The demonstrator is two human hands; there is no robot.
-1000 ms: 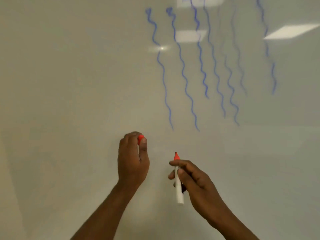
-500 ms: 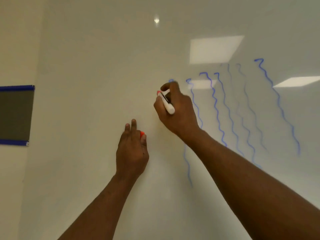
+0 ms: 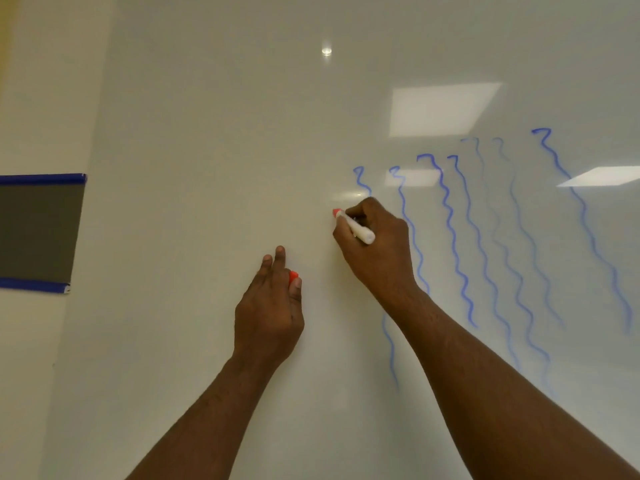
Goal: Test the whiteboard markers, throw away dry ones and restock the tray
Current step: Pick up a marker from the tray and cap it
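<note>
A white marker with a red tip [image 3: 355, 227] is gripped in my right hand [image 3: 375, 249], its tip against the whiteboard [image 3: 214, 133] just left of the blue wavy lines [image 3: 453, 237]. No red mark shows on the board at the tip. My left hand [image 3: 270, 306] rests on the board lower left of it, with the marker's red cap [image 3: 293, 277] pinched between thumb and fingers and two fingers stretched against the surface.
Several blue squiggles of uneven strength, some faint, run down the right half of the whiteboard. A dark grey panel with blue edges [image 3: 38, 233] hangs on the wall at the left. Ceiling lights reflect on the glossy board.
My right hand has risen from low on the board to beside the leftmost blue squiggle and set the marker's tip on the board. My left hand kept the cap and stretched two fingers out.
</note>
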